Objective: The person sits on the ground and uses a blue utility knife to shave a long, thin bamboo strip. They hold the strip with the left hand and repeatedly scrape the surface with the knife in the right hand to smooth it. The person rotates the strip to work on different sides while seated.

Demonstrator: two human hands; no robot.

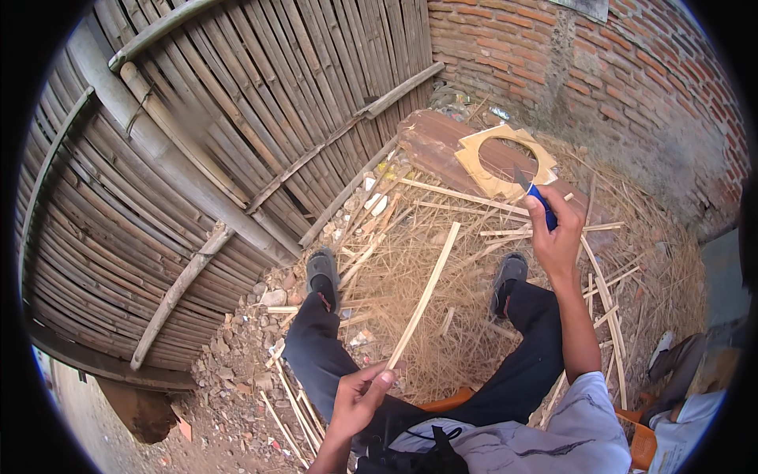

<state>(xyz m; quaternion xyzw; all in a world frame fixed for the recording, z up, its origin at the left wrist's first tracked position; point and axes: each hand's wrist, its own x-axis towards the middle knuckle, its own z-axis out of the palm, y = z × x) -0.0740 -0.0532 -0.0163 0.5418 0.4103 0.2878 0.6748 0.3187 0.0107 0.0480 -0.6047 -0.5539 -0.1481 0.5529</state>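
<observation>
My left hand [359, 399] pinches the near end of a long thin bamboo strip [426, 292], which slants up and away over my lap. My right hand [555, 231] is raised out in front on the right, gripping a knife with a blue handle [541, 197]; its short blade points up and away. The knife is apart from the strip. My legs in dark trousers stretch forward, with dark sandals [322, 268] on both feet.
A bamboo-slat fence [197, 142] fills the left side and a brick wall [600, 71] the far right. Bamboo shavings and split strips [474, 197] cover the ground. A wooden board with a round hole [505, 162] lies on a rusty sheet. Rubble lies by the fence.
</observation>
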